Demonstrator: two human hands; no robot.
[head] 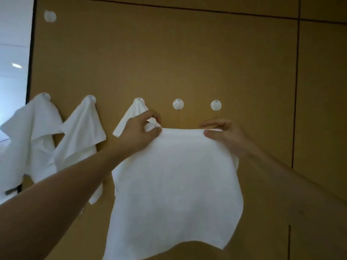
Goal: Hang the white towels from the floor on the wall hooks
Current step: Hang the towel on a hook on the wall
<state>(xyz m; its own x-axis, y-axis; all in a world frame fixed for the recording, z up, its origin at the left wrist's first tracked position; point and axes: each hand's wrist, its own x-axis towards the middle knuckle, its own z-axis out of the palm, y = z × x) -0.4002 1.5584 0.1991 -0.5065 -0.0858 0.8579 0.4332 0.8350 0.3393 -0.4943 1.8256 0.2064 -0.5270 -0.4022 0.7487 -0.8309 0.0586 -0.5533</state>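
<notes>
Head view, looking at a tan panelled wall [187, 53] with a row of round white hooks. A person holds a white towel [174, 194] spread flat in front of the wall by its top edge. The left hand [142, 132] pinches the top left corner between thumb and curled fingers. The right hand [221, 132] pinches the top right corner, thumb in front and fingers behind the cloth. The rest of the towel hangs loose below both hands, its lower edge wavy.

On the wall, three towels already hang from hooks: one at far left [32, 139], one just to its right [82, 139], and a third [135, 117] partly hidden behind the left hand and the held towel. To the right of these are two bare hooks, the nearer one [178, 104] just above the held towel's top edge, and another [216, 105] further right. One more bare hook [50, 16] sits high at upper left. The floor is out of view.

The step in hand looks like hanging the fourth towel. The next move likely calls for lifting the top edge and drawing a part of the cloth over the nearer bare hook, then letting go once it catches.
</notes>
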